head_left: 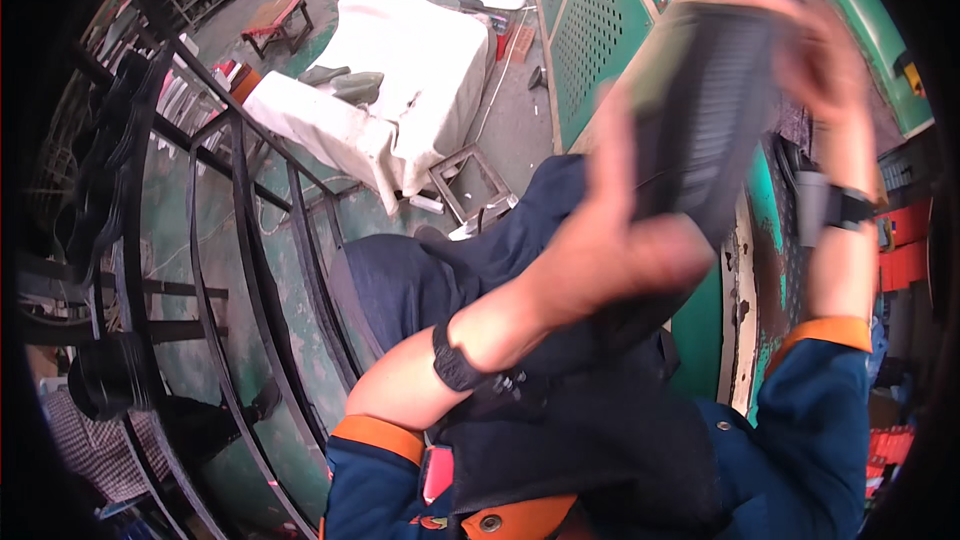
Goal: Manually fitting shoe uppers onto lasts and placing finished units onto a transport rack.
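Between my two hands is a dark shoe (715, 105), blurred by motion, with a ribbed black face and an olive-green strip along one side. My left hand (625, 250) grips its lower left side, the thumb and fingers lying along it. At its upper right end, my right hand (825, 65) curls round the edge; its fingertips are smeared and partly hidden. The shoe is tilted and held above my lap, in front of a green machine (590, 40) with a perforated panel.
On my left stands a black metal rack (250, 200) bearing black shoe-like pieces (115, 140). Beyond it, a white-draped table (420, 50) carries grey-green pieces (355, 87). A small red-topped stool (272, 17) is farther back. Red boxes (903, 250) are at the right.
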Demonstrator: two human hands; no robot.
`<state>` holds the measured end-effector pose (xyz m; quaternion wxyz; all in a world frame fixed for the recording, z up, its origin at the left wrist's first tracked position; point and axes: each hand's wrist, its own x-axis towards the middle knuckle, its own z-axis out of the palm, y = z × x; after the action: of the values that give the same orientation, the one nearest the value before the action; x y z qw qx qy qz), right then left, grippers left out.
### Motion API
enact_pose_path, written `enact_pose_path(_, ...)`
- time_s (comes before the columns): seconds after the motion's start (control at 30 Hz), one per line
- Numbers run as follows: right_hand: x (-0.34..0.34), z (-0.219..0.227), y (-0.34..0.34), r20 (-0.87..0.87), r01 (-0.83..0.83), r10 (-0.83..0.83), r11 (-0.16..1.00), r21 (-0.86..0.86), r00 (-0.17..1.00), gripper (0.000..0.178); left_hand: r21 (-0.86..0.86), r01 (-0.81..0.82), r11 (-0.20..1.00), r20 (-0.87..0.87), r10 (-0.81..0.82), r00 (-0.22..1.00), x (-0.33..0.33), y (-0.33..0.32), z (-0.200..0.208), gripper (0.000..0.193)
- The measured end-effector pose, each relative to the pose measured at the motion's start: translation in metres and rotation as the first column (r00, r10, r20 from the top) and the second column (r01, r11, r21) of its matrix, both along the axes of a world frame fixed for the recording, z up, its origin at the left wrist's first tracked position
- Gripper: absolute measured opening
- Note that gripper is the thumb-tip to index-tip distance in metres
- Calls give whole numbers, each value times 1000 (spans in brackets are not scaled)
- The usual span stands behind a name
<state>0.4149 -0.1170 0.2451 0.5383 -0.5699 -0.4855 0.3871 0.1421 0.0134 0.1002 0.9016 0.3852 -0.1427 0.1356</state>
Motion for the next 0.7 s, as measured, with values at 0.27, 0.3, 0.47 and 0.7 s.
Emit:
enact_pose_path(0.27,-121,-328,114,-842,92,-277,960,-265,463,37,-404,-340,849,-666,-18,746,-83,13,-150,79)
enact_pose_path(0.3,-128,-350,102,-852,110,-325,945,-308,410,35,-350,-347,870,-734,-24,679,-90,11,-157,84)
enact_pose_path(0.47,-137,-389,77,-837,174,-451,892,-417,311,36,-398,-359,844,-802,-130,584,-87,7,-172,93)
enact_pose_path(0.7,-112,-404,84,-821,302,-521,841,-448,233,29,-333,-281,900,-811,-121,572,-51,28,-179,97)
